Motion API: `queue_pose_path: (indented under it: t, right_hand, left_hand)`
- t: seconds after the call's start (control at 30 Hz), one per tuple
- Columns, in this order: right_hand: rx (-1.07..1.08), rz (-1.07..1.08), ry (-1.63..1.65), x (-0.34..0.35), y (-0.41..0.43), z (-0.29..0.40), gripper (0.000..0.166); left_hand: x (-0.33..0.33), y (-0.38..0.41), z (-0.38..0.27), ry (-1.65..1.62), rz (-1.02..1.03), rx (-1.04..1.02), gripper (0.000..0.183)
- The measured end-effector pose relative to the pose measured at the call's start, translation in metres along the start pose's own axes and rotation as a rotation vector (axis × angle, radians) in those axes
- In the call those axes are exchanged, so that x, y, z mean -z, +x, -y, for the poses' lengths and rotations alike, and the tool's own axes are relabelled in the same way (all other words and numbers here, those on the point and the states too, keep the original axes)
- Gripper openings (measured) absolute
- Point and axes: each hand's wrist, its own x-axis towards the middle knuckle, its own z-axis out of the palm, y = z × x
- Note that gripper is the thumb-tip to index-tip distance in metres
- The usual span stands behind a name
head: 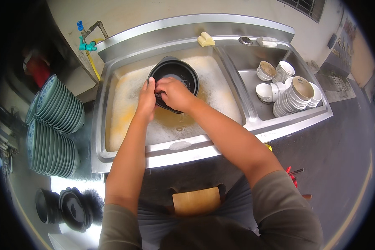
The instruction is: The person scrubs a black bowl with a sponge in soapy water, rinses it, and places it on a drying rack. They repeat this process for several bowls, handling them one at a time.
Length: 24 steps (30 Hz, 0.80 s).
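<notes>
Over the soapy water point(131, 93) of the left sink basin, a black bowl point(184, 70) with small side lugs is tilted towards me. My left hand point(147, 98) grips its left rim, thumb on top. Inside the bowl is my right hand point(173, 93), fingers curled on a dark scrubber point(158, 96) that shows only in part. Suds and a little water lie in the bowl's bottom. Foam covers much of the basin, with a brownish patch of water below the bowl.
White bowls point(289, 100) stand stacked in the right basin point(243, 82). A yellow sponge point(206, 39) rests on the back ledge, near a drain strainer point(245, 40). Left are tall stacks of green bowls point(57, 106) and black dishes point(75, 209). A teal tap point(87, 45) is at the back left.
</notes>
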Motion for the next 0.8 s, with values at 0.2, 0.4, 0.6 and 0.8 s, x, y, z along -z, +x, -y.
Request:
queue_pose_path:
  t: [0.2,0.4,0.6,0.8]
  right_hand:
    - [-0.437,-0.141,-0.445,-0.007,0.001,-0.030,0.032]
    - [-0.505,0.118,0.201,-0.041,0.000,-0.025,0.033]
    - [-0.576,0.606,-0.001,-0.015,-0.024,-0.056,0.036]
    - [-0.286,0.104,-0.510,-0.029,-0.034,-0.089,0.038]
  left_hand:
    - [-0.010,0.006,0.013,0.400,-0.076,-0.182,0.054]
    - [0.032,0.029,0.042,0.521,-0.126,-0.266,0.052]
    - [0.001,0.019,0.036,0.602,-0.229,-0.208,0.042]
    - [0.005,0.028,0.048,0.300,-0.027,0.283,0.052]
